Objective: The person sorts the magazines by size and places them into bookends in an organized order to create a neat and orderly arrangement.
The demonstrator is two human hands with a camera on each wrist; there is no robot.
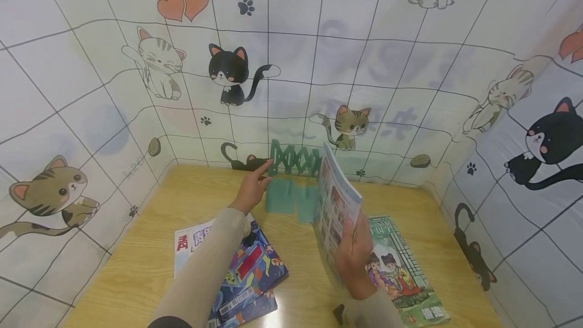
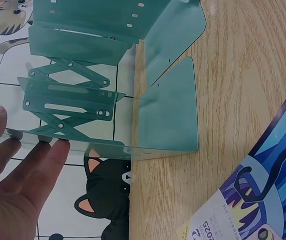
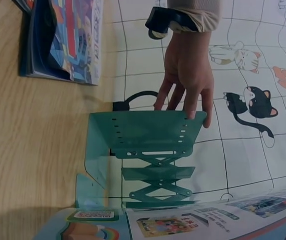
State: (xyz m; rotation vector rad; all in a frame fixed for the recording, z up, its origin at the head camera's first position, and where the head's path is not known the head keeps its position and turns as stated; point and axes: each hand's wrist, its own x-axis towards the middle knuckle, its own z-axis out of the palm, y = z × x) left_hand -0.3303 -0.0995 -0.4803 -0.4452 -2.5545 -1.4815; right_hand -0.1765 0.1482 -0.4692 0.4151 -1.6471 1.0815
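Right hand point(image 1: 357, 257) pinched a magazine point(image 1: 334, 199), held upright just beside the right end of the green rack point(image 1: 281, 196); contact unclear. Left hand point(image 1: 252, 183) had fingers spread, touching the rack's left end plate. Rack stood on the table point(image 1: 305, 272), between magazine pile point(image 1: 257, 262) left and green-covered magazine point(image 1: 396, 267) right.

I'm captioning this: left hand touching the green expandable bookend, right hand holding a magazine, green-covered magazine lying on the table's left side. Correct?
No: the head view shows the green-covered magazine on the right side of the table, not left. The rest stands.
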